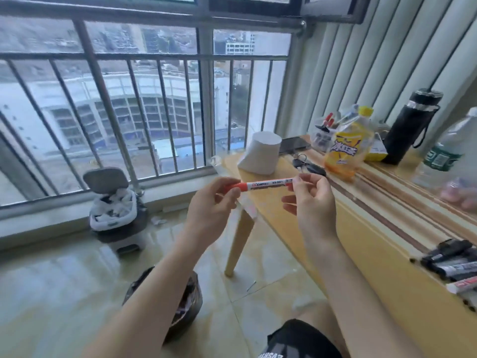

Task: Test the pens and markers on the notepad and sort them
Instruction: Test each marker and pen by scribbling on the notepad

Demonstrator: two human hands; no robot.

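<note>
Head view shows both hands raised in front of the counter's near edge, holding one marker level between them. The left hand grips the red cap end with curled fingers and thumb; the right hand pinches the opposite end between thumb and fingertips. The marker's white barrel carries a red logo that may read "Comix" and a code beginning "WB-"; the remaining print is too blurred to read.

Just beyond the hands, a white paper roll stands on the counter, with a bunch of keys just right of it. Farther right of the hands stand a yellow drink bottle labelled in large purple characters, a clear pen pot, a black flask and a clear bottle with a green label. Well below and right of the right hand, black markers lie in a cluster on the counter, and a white-barrelled one lies just nearer the person.
</note>
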